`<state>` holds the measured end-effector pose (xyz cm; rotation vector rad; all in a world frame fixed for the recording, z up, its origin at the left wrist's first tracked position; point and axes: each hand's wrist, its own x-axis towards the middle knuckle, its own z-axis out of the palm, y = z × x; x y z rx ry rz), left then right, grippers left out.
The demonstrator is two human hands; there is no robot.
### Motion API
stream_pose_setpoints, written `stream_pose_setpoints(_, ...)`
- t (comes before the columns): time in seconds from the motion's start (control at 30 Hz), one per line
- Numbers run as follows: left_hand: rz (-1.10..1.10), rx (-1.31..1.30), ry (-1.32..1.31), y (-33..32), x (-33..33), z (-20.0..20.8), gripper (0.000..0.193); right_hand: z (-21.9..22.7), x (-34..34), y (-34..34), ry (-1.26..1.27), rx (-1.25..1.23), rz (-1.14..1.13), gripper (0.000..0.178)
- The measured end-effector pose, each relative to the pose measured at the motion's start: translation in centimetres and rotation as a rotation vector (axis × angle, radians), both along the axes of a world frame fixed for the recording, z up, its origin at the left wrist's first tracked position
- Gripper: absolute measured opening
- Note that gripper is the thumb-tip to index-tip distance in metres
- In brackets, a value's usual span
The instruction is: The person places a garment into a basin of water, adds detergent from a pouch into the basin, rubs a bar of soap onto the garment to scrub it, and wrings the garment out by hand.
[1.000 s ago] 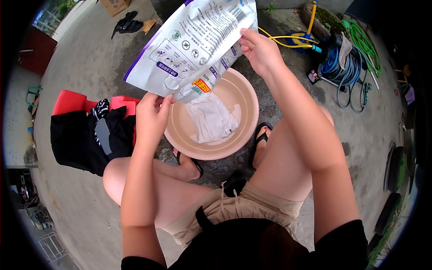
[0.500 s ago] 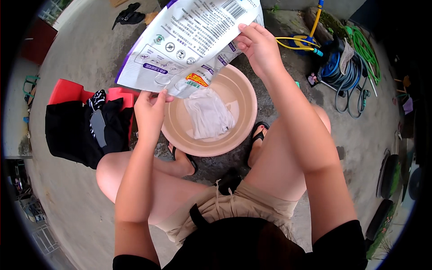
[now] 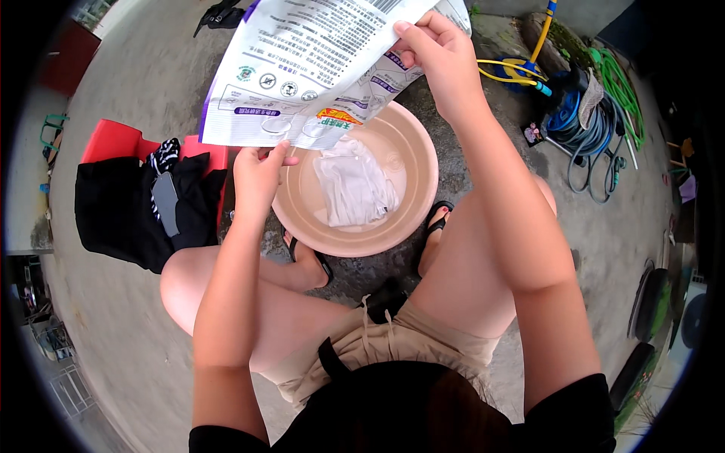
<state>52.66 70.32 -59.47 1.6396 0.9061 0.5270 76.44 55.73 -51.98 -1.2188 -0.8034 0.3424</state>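
Observation:
A large white plastic bag [image 3: 302,68] with purple edges and dense print is held up over the far side of a beige basin [image 3: 414,211]. My left hand [image 3: 258,175] pinches the bag's lower edge between thumb and fingers. Higher up, my right hand [image 3: 447,66] grips its right side, thumb over the front and fingers curled. The bag's top runs out of view. A white cloth [image 3: 353,185] lies crumpled and wet-looking in shallow water in the basin, apart from both hands.
To the left, black clothes [image 3: 113,211] and a dark phone [image 3: 165,202] lie on a red plastic seat [image 3: 113,141]. My sandalled feet flank the basin. At the far right sit a coiled dark hose [image 3: 578,121], a green hose [image 3: 618,94] and a yellow-handled tool [image 3: 544,34].
The bag and my right hand have shifted slightly up in the picture. My left hand still holds the lower edge, its fingers a little more spread. The cloth stays in the basin.

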Motion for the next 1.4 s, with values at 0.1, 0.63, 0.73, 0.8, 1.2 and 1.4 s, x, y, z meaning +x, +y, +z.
stream_pose_setpoints(0.1,-0.040,-0.044,-0.010,0.2,0.9,-0.1,0.027,-1.0,1.1,0.1,0.115,-0.094,-0.055,0.018)
stream_pose_setpoints(0.63,0.032,-0.027,-0.006,2.2,0.2,-1.5,0.022,-2.1,-0.4,1.5,0.139,-0.241,-0.129,0.014)
stream_pose_setpoints(0.73,0.038,-0.017,0.039,2.1,0.3,-1.9,0.022,-2.0,-1.4,1.3,0.111,-0.152,-0.088,0.015)
stream_pose_setpoints(0.8,0.025,-0.034,0.028,1.9,0.3,-2.2,0.022,-2.9,-0.9,1.4,0.136,-0.169,-0.119,0.015)
stream_pose_setpoints(1.2,-0.014,-0.056,-0.063,2.0,0.3,-2.6,0.020,-1.6,-1.3,-0.1,0.098,-0.222,-0.110,0.016)
stream_pose_setpoints(1.4,-0.002,-0.161,-0.098,1.4,0.8,-2.5,0.023,-1.7,-3.1,0.0,0.017,-0.080,-0.087,0.015)
